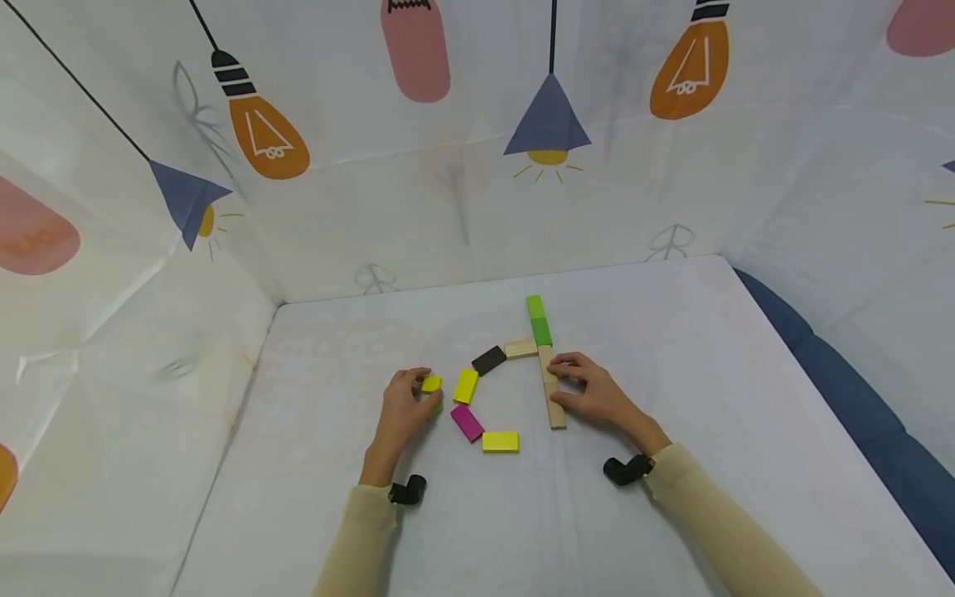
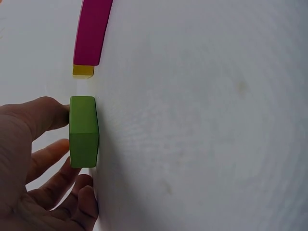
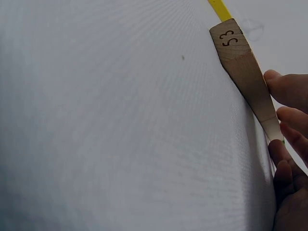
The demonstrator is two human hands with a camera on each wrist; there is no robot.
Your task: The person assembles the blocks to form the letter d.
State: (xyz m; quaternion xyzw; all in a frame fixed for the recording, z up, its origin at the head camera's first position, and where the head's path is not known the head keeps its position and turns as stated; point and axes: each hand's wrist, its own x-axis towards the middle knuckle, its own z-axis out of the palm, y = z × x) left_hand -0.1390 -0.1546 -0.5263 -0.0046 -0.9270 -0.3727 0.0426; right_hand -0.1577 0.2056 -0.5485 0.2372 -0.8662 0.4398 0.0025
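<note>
My left hand (image 1: 403, 408) pinches a small yellow block (image 1: 431, 384) between thumb and fingertips. A green block (image 2: 83, 132) sits close under that thumb and hides what lies behind it in the left wrist view. My right hand (image 1: 594, 391) touches the right side of two plain wooden blocks (image 1: 552, 388) laid end to end, thumb and fingers spread along them. Past these are two green blocks (image 1: 539, 321). Another wooden block (image 1: 521, 350), a dark brown block (image 1: 489, 361), a yellow block (image 1: 466, 386), a magenta block (image 1: 467, 424) and a yellow block (image 1: 501, 442) form a curve.
A white tabletop (image 1: 634, 531) carries the blocks, all near its middle. White sheets printed with lamps (image 1: 548, 116) and bulbs surround the table behind and at the sides. Something blue and padded (image 1: 858, 414) runs along the right edge.
</note>
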